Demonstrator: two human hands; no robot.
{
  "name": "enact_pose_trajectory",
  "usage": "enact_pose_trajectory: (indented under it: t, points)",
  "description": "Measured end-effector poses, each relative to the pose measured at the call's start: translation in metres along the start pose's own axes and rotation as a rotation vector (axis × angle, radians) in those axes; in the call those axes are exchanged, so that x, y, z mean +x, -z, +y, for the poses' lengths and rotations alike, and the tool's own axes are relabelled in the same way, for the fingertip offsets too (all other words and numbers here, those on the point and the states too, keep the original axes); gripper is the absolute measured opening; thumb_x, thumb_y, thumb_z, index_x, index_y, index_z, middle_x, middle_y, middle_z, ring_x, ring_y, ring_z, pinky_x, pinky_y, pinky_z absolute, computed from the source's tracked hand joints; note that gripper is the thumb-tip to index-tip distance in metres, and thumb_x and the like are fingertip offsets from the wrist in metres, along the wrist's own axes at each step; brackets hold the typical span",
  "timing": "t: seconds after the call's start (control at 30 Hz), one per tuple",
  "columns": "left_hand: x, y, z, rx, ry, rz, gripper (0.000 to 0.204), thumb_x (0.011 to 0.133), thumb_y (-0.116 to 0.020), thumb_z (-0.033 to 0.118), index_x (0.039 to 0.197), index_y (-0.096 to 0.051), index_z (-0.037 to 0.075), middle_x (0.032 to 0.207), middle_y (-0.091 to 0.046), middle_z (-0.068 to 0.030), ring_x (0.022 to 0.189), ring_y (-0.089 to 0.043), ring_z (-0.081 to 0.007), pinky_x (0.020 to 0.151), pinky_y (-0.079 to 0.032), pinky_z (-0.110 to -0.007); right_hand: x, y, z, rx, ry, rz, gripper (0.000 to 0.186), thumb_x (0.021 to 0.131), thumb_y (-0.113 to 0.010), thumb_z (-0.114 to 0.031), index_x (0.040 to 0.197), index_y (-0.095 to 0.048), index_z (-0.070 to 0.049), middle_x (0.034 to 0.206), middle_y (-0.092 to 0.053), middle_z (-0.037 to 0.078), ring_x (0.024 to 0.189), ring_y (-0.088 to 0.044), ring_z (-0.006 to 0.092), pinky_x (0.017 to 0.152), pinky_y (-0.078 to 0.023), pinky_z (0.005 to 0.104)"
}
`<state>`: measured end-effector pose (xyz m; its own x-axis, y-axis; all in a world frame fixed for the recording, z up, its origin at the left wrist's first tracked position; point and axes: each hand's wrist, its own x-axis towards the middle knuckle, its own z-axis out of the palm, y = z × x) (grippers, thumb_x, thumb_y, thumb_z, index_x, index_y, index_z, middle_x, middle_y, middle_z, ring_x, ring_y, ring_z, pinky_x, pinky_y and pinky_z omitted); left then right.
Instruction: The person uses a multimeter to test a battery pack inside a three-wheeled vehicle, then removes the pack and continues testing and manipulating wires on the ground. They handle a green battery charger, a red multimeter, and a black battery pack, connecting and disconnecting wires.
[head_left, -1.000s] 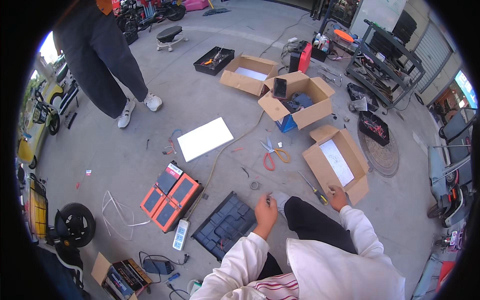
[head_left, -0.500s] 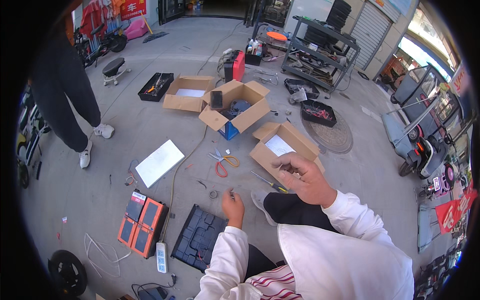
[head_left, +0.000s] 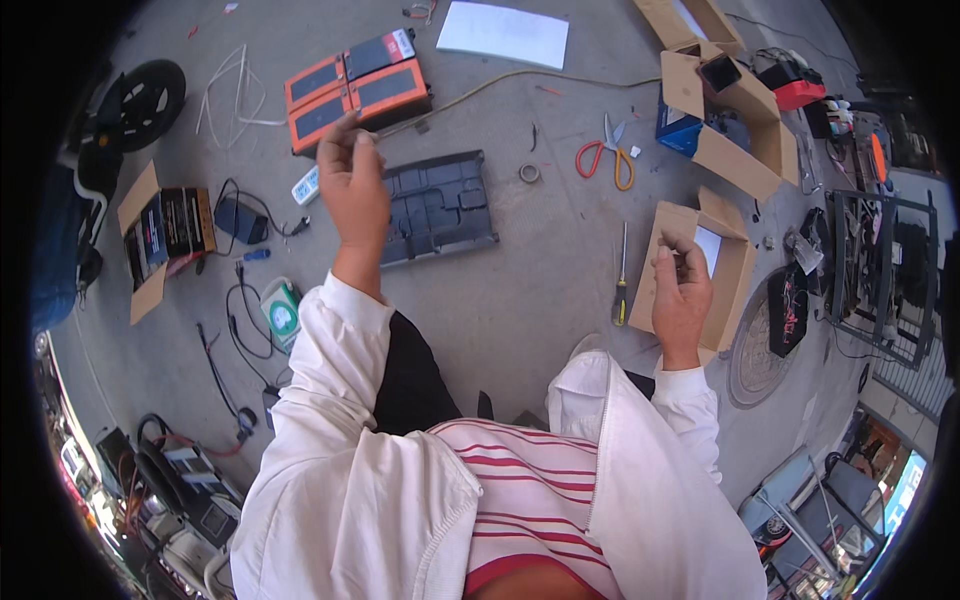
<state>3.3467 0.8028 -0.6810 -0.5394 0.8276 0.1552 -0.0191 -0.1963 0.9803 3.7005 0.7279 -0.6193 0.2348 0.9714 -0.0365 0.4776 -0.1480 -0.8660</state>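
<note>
My left hand [head_left: 352, 190] is raised beside a black moulded tray [head_left: 435, 205], below an orange-and-black battery case [head_left: 385, 88] in the picture. Its fingers are loosely bent, with no held object visible. My right hand [head_left: 682, 295] is over the front of an open carton [head_left: 728, 295], fingers curved and apart, with nothing visible in them. Left of that hand lies a yellow-handled screwdriver [head_left: 620, 295]. Farther up are orange-and-red-handled scissors [head_left: 590, 158] and a grey tape roll [head_left: 529, 172].
A power strip [head_left: 305, 187], charger [head_left: 240, 218] and cables lie left. Cartons [head_left: 730, 160] and a tool bin [head_left: 787, 320] are right, beside a metal trolley [head_left: 880, 270] and manhole cover [head_left: 750, 370]. A scooter wheel [head_left: 145, 105] is upper left, a white board [head_left: 500, 35] beyond.
The view has tilted down toward my body, putting the standing person out of sight. My left hand has lifted toward the battery case; my right hand has drawn back from its raised position.
</note>
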Motion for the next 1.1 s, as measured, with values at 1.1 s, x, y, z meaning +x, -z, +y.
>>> enact_pose_trajectory:
  t: [1.1]
  points:
    - [-0.392,0.123,0.264,0.187,-0.417,1.112,0.03,0.103,-0.046,0.012,0.13,-0.05,-0.001,0.093,-0.054,-0.0069,0.072,-0.047,-0.0138,0.063,-0.041,-0.029,-0.087,-0.29,0.059,-0.163,0.465,-1.34,0.024,0.095,-0.062,-0.015,0.112,-0.067,0.002,0.094,-0.068,0.007,0.077,-0.06,0.0106,0.072,-0.05,0.0265]
